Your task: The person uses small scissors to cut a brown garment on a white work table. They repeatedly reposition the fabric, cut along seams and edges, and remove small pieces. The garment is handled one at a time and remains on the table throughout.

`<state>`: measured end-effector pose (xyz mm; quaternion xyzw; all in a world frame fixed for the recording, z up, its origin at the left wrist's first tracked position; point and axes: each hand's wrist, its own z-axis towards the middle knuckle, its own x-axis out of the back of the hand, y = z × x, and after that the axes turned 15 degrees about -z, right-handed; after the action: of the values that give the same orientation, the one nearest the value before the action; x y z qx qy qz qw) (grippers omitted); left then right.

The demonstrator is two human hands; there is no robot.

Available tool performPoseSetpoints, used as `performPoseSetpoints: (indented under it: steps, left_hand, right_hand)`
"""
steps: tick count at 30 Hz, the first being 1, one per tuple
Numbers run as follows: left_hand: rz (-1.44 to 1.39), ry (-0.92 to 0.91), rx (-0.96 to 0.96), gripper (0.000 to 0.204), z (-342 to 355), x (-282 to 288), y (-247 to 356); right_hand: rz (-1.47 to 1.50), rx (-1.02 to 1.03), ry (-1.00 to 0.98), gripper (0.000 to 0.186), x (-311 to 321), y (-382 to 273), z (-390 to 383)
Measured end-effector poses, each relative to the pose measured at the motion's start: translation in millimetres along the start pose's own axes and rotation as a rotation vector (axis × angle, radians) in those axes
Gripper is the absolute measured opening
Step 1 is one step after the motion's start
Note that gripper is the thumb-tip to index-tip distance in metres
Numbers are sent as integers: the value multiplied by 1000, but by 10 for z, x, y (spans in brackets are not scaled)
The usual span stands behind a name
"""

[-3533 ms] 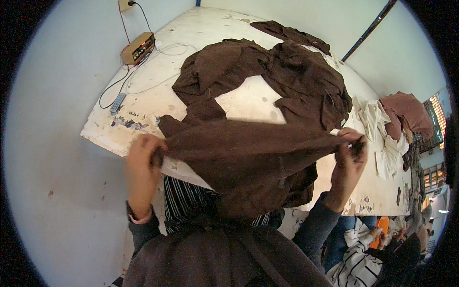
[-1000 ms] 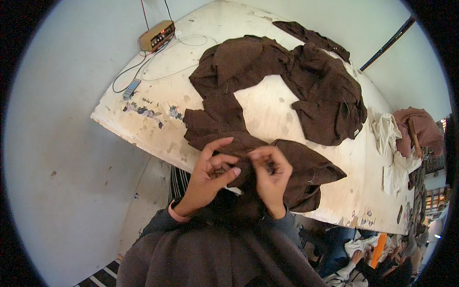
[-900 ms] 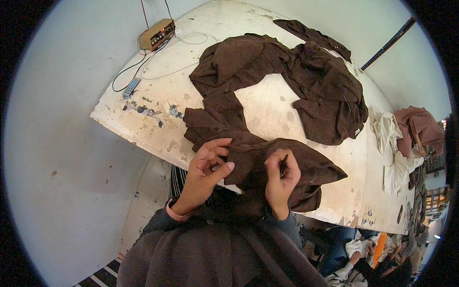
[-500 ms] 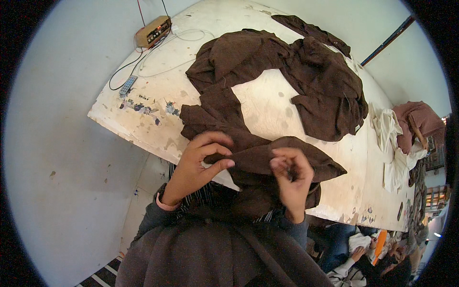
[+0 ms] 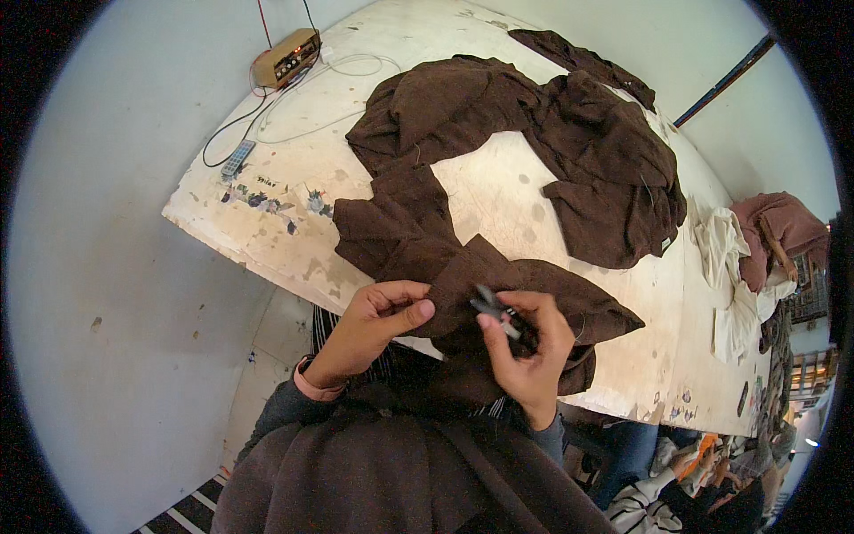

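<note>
My left hand (image 5: 382,325) pinches the edge of a dark brown cloth (image 5: 463,262) near the front of the white worktable (image 5: 258,240). My right hand (image 5: 525,347) grips small dark thread snips (image 5: 487,303), blurred, just right of the pinched cloth. The cloth lies bunched over the table's front edge and against my body, with a pointed flap stretching to the right. Behind it, more crumpled brown cloth (image 5: 596,169) lies in large heaps.
A gold-coloured device (image 5: 285,58) with cables and a remote (image 5: 238,158) are at the back left. At right, a person in dusky pink (image 5: 774,231) is beside cream fabric (image 5: 721,267). Other people's hands show at lower right (image 5: 685,463). A wall (image 5: 107,311) borders the left.
The cloth, earlier stretched wide between both hands, is now gathered, with a squarish fold raised at my left fingers. The snips now show clearly in my right hand, beside that fold.
</note>
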<state>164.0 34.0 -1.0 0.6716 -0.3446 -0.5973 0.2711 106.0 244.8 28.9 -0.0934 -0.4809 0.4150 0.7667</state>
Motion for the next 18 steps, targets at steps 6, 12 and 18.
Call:
performPoseSetpoints:
  steps: [6,12,18]
  left_hand:
    - [21,19,34,26,-19,-79,34]
    - [95,-24,33,28,16,-25,-22]
    - [733,-135,-36,38,-14,122,-7]
  right_hand:
    - [-171,167,-4,20,28,-106,28]
    - [-170,153,-49,17,-16,-37,0]
    - [-355,-95,2,79,78,572,81]
